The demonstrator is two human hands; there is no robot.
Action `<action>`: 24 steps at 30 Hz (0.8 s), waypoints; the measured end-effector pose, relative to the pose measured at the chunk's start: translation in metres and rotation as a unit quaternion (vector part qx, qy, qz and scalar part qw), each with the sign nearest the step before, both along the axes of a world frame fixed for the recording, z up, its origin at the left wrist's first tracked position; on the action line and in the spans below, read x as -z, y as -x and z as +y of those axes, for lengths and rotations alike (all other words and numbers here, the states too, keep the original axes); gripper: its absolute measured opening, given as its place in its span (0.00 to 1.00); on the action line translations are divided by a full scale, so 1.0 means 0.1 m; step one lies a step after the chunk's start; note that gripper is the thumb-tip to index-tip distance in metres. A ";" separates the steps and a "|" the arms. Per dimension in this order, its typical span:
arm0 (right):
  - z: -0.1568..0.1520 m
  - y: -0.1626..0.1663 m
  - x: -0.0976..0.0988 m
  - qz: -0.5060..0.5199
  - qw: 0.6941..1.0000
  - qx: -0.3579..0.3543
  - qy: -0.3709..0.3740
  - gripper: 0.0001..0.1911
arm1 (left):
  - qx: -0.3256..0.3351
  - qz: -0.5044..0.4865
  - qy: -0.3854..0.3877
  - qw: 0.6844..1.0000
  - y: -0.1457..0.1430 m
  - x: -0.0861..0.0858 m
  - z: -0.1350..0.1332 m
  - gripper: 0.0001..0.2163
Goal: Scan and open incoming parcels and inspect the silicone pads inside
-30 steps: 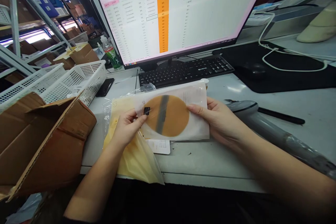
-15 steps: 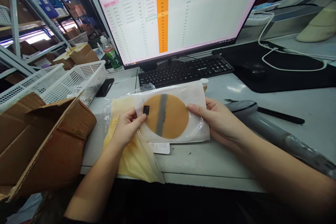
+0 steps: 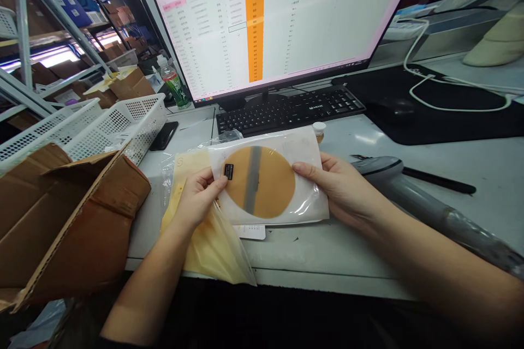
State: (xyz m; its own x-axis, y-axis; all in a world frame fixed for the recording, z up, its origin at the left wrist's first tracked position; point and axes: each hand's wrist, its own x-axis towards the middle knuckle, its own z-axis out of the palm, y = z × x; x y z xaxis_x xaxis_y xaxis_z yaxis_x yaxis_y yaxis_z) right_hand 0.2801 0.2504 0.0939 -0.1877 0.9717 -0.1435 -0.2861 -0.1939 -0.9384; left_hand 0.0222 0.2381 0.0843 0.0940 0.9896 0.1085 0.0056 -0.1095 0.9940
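Note:
I hold a clear plastic packet with a round orange disc inside, a grey stripe down its middle and a small black label near its left edge. My left hand pinches the packet's left side, thumb by the black label. My right hand grips the right side, fingers curled under it. The packet hovers just above the desk, over a yellow plastic bag and a white card.
A black keyboard and large monitor stand behind. A handheld scanner lies to the right, a pen beyond it. Open cardboard box, white baskets, a phone and a bottle sit left.
The packet has tilted and lowered slightly in my hands, so the small jar behind it now shows. Both hands keep their grip.

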 end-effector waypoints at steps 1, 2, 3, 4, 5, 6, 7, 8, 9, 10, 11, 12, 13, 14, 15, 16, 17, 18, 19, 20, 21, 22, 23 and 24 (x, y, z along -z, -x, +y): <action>0.00 0.00 0.00 0.001 1.000 0.001 0.000 0.20 | 0.001 0.000 0.001 1.000 0.01 0.01 0.00 0.15; 0.00 0.00 0.00 0.003 1.000 0.002 0.001 0.20 | 0.003 0.002 0.002 1.000 0.01 0.01 0.00 0.15; 0.00 0.00 0.01 0.007 1.000 0.003 0.003 0.20 | 0.004 0.003 0.002 1.000 0.02 0.02 0.00 0.15; 0.01 0.00 0.01 0.010 1.000 0.004 0.004 0.20 | 0.004 0.005 0.002 1.000 0.02 0.02 0.00 0.15; 0.01 0.00 0.01 0.013 1.000 0.004 0.005 0.20 | 0.002 0.008 0.002 1.000 0.03 0.03 0.00 0.15; 0.01 0.00 0.01 0.014 1.000 0.003 0.007 0.20 | -0.001 0.011 0.001 1.000 0.03 0.03 0.00 0.15; 0.01 0.00 0.01 0.015 1.000 0.003 0.009 0.20 | -0.003 0.014 0.000 1.000 0.04 0.04 0.00 0.15; 0.01 0.00 0.01 0.014 1.000 0.004 0.009 0.20 | -0.007 0.015 0.000 1.000 0.04 0.04 0.00 0.15; 0.01 0.00 0.01 0.013 1.000 0.004 0.009 0.19 | -0.010 0.015 0.002 1.000 0.04 0.05 0.00 0.15; 0.01 0.00 0.01 0.010 1.000 0.005 0.008 0.19 | -0.012 0.015 0.005 1.000 0.05 0.05 0.00 0.15; 0.00 0.00 0.01 0.007 1.000 0.005 0.006 0.19 | -0.013 0.012 0.007 1.000 0.05 0.06 0.00 0.15; 0.00 0.00 0.01 0.004 1.000 0.005 0.002 0.20 | -0.013 0.009 0.009 1.000 0.06 0.07 0.01 0.16; 0.00 0.00 0.01 0.000 1.000 0.005 -0.003 0.20 | -0.013 0.007 0.010 1.000 0.06 0.08 0.01 0.16; 0.00 0.00 0.01 -0.005 1.000 0.004 -0.007 0.20 | -0.013 0.007 0.010 1.000 0.06 0.08 0.01 0.17; 0.00 0.00 0.00 -0.008 1.000 0.003 -0.011 0.20 | -0.013 0.007 0.010 1.000 0.07 0.09 0.01 0.17; 0.00 0.00 0.00 -0.010 1.000 0.003 -0.013 0.20 | -0.014 0.007 0.009 1.000 0.07 0.08 0.01 0.17; 0.00 0.00 0.00 -0.010 1.000 0.003 -0.014 0.19 | -0.014 0.007 0.008 1.000 0.06 0.08 0.01 0.17; -0.01 0.00 0.00 -0.007 1.000 0.003 -0.014 0.19 | -0.011 0.007 0.007 1.000 0.06 0.07 0.01 0.15; -0.01 0.00 0.01 -0.003 1.000 0.003 -0.012 0.19 | -0.006 0.008 0.003 1.000 0.05 0.05 0.01 0.14; 0.00 0.00 0.01 0.000 1.000 0.004 -0.010 0.18 | -0.001 0.012 -0.003 1.000 0.04 0.03 0.00 0.13; 0.00 0.00 0.01 0.002 1.000 0.005 -0.009 0.18 | 0.003 0.020 -0.010 1.000 0.03 0.01 0.00 0.13; 0.00 0.00 0.01 0.001 1.000 0.005 -0.010 0.18 | 0.004 0.031 -0.020 0.999 0.02 0.00 0.00 0.13; 0.00 0.00 0.01 -0.002 1.000 0.007 -0.013 0.18 | 0.000 0.043 -0.030 0.999 0.01 -0.01 0.00 0.13; 0.00 -0.01 0.01 -0.005 1.000 0.009 -0.017 0.18 | -0.008 0.053 -0.042 0.998 0.00 -0.01 0.00 0.13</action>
State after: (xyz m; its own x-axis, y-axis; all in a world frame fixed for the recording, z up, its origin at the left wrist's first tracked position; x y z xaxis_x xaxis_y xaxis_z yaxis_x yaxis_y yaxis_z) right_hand 0.2806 0.2502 0.0931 -0.1691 0.9793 -0.1115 -0.2805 -0.1563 -0.9470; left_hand 0.0217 0.2380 0.0856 0.0943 0.9790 0.1808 0.1118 -0.1909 0.9752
